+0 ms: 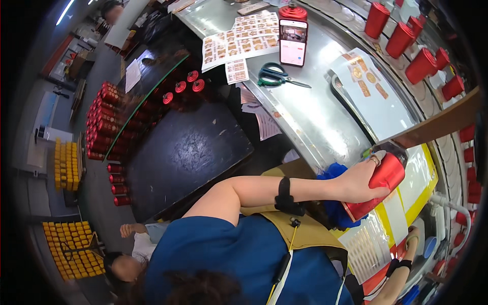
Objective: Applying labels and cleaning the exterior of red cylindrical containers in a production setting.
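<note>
My left hand (pixel 358 182) is closed around a shiny red canister (pixel 387 173), which is tilted over the work surface. A bunched blue cloth (pixel 336 209) lies against its lower end and beside my wrist. My right hand (pixel 413 238) is at the lower right, beside the yellow-and-white padded surface (pixel 394 211); its fingers are too small and partly hidden to read. Between the two hands lies a sheet of small pale labels (pixel 363 254). A brown board (pixel 439 118) juts in just beyond the red canister.
Farther up the metal table (pixel 317 114) lie scissors (pixel 277 76), a phone (pixel 293 43) propped upright, sticker sheets (pixel 239 43) and a tray (pixel 373 94) with loose stickers. A conveyor (pixel 394 61) carrying red canisters (pixel 421 66) curves along the right. A black table (pixel 188 147) stands left.
</note>
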`<state>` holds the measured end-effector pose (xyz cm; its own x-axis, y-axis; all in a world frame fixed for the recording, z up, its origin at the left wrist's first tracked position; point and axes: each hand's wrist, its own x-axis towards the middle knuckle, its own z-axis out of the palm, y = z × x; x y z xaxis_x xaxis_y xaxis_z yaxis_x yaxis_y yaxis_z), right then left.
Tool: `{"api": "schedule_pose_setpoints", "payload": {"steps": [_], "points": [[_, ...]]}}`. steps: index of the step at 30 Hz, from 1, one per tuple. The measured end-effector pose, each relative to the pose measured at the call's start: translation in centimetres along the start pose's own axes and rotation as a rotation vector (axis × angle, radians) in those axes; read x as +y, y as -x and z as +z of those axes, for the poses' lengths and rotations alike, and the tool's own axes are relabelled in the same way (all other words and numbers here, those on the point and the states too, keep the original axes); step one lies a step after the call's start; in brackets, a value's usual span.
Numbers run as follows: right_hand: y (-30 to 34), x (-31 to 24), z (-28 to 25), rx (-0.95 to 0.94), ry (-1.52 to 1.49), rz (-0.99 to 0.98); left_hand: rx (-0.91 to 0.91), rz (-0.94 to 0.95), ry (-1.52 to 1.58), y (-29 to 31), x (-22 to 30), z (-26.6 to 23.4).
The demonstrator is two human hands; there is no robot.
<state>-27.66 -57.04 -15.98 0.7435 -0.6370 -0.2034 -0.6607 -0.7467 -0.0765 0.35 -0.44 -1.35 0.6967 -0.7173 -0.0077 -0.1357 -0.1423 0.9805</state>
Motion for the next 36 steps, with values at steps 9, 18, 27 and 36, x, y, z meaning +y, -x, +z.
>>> {"api": "schedule_pose_setpoints", "payload": {"steps": [9,18,27,36], "points": [[9.9,-18.0,-15.1,0.343,-0.295,-0.216,-0.008,-0.002,0.086,-0.8,-0.3,0.3],[18.0,-41.5,-20.4,0.287,-0.657,-0.628,-0.287,-0.247,0.599,-0.9,1.0,-3.8],[14.9,-44.5,-17.1,0.094,-0.738,-0.618,-0.191,-0.150,0.380,-1.1,0.8,-2.9],[13.3,-45.2,-13.9,0.253,-1.036,-0.438,-0.243,-0.151,0.366,-1.1,1.5,-2.4]]}}
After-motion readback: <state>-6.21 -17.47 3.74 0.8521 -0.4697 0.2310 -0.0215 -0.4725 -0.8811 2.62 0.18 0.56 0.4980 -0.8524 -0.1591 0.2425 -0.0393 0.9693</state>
